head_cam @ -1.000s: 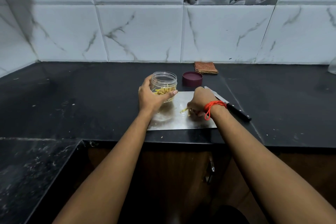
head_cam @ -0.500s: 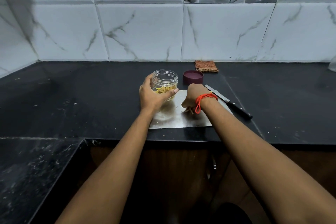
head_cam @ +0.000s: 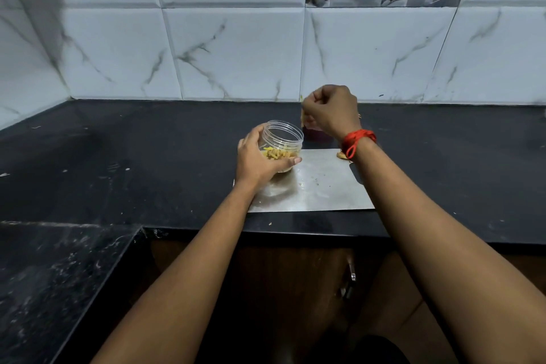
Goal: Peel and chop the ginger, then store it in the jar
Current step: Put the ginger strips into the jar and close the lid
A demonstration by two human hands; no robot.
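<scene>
Bench (head_cam: 147, 157): black stone, running along a white marbled tile wall.
Left hand (head_cam: 260, 158): wrapped round the near-left side of the jar, thumb across its front.
Jar (head_cam: 283, 136): clear plastic, open-topped, at the far-left corner of the steel board.
Chopped ginger (head_cam: 277, 153): yellow strips lying in the bottom of the jar.
Steel board (head_cam: 319, 189): flat on the bench near its front edge, a few crumbs on it.
Lid (head_cam: 314, 135): maroon, just right of the jar, mostly hidden behind the right hand.
Right hand (head_cam: 329, 109): raised above the bench, far and right of the jar, fingers curled tight; I cannot tell whether it pinches anything.
Red thread (head_cam: 357, 140): tied round the right wrist.
</scene>
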